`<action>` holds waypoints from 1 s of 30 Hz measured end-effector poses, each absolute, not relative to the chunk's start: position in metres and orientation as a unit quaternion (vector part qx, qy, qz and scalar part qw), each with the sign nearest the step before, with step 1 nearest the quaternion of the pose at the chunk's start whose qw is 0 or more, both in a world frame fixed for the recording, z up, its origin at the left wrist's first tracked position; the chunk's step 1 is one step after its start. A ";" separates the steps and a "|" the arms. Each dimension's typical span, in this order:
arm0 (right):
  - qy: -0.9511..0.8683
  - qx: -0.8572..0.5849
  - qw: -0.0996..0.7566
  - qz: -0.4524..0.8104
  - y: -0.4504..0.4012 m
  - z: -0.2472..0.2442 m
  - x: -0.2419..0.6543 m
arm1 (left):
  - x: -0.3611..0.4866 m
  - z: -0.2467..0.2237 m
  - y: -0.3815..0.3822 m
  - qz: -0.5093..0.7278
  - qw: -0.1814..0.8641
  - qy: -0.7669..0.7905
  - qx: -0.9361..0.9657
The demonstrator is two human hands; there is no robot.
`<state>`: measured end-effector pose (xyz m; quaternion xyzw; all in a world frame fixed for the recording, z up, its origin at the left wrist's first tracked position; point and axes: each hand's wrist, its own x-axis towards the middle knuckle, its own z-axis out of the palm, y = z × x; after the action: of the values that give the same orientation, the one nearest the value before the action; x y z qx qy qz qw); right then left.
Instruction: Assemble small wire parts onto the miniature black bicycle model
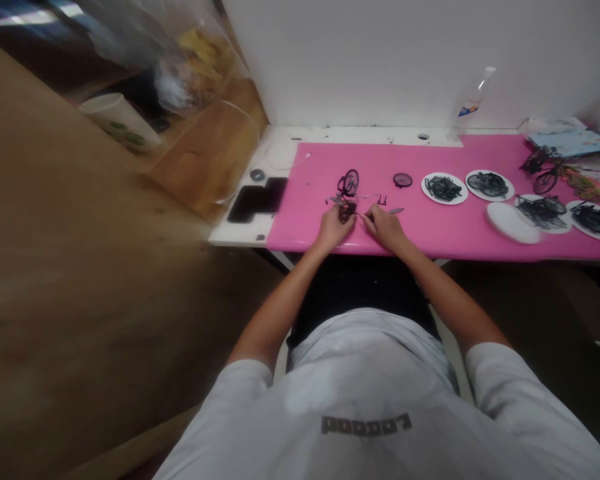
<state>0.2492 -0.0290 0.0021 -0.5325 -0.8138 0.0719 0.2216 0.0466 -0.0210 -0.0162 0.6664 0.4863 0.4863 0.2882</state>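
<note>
My left hand (334, 227) is closed around a small dark, reddish-brown model bicycle part (347, 212) at the front of the pink mat. Close to it, my right hand (384, 228) pinches with thumb and forefinger at a thin, tiny piece too small to make out. Just beyond my left hand is a model bicycle wheel (351, 182) with dark frame parts; whether these join the held part cannot be told. A small dark U-shaped part (382, 200) lies past my right hand, with a grey leaf-shaped piece (397, 211) beside it.
A loose wheel (403, 180) lies further back on the pink mat (330, 160). White plates (444, 201) with dark parts, a white lid-like disc (513, 223) and a model bicycle (545, 170) are at right. Two dark phone-like slabs (250, 204) lie left; a bottle (473, 107) stands behind.
</note>
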 end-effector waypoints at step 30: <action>-0.818 -0.542 0.177 0.068 -0.032 0.008 0.246 | 0.046 -0.021 -0.017 0.496 0.321 0.460 0.663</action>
<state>0.2464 -0.0319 0.0076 -0.5423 -0.8185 0.0680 0.1771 0.0458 -0.0174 -0.0208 0.6626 0.4604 0.4958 0.3213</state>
